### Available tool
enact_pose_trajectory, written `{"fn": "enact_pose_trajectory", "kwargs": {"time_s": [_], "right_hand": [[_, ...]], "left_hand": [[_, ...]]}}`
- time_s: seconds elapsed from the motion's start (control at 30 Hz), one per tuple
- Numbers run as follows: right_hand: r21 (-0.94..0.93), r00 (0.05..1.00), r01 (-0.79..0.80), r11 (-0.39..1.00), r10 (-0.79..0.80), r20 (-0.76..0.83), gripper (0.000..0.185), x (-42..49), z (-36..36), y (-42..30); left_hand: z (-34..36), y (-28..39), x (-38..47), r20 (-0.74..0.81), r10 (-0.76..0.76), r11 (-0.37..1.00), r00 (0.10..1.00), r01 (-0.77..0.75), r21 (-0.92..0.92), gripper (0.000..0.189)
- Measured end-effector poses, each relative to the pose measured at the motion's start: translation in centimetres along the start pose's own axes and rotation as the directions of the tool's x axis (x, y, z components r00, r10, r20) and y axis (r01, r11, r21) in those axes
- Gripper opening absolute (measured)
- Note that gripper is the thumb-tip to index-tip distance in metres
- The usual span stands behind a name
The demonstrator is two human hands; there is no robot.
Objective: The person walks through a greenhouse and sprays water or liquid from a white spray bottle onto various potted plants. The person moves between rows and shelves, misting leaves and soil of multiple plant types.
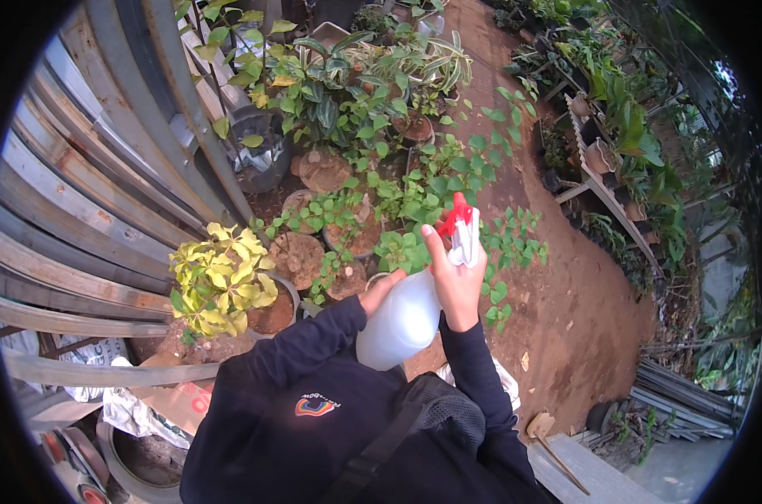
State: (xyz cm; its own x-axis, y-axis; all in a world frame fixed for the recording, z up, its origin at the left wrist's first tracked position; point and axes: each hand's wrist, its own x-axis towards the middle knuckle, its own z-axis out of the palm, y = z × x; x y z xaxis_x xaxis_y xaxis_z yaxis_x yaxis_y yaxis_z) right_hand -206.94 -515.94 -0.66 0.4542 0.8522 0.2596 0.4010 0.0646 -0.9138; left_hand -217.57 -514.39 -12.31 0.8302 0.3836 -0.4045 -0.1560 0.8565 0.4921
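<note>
A translucent white spray bottle point(401, 318) with a red and white trigger head is tilted in front of my chest. My right hand point(459, 277) is wrapped around its neck, just below the trigger head. Against the bottle's far side rests my left hand point(382, 291), its fingers partly hidden behind the bottle. Beyond both hands grows a leafy green plant point(401, 252), with trailing green vines around it. A potted plant with yellow leaves point(224, 280) stands to the left of my left arm.
Long metal beams point(91, 252) line the left side. Several soil-filled pots point(296, 258) stand on the ground ahead. A bare dirt path point(563, 315) runs along the right, beside a tiered rack point(614, 189) of potted plants. Planks point(683, 397) lie at the lower right.
</note>
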Motion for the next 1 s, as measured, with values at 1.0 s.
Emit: {"fn": "enact_pose_trajectory", "kwargs": {"time_s": [1.0], "right_hand": [[0.148, 0.992, 0.117, 0.982, -0.124, 0.04, 0.034, -0.1, 6.5, 1.1]], "left_hand": [[-4.7, 1.1, -3.0, -0.085, 0.227, 0.974, 0.97, -0.229, -0.005, 0.063]]}}
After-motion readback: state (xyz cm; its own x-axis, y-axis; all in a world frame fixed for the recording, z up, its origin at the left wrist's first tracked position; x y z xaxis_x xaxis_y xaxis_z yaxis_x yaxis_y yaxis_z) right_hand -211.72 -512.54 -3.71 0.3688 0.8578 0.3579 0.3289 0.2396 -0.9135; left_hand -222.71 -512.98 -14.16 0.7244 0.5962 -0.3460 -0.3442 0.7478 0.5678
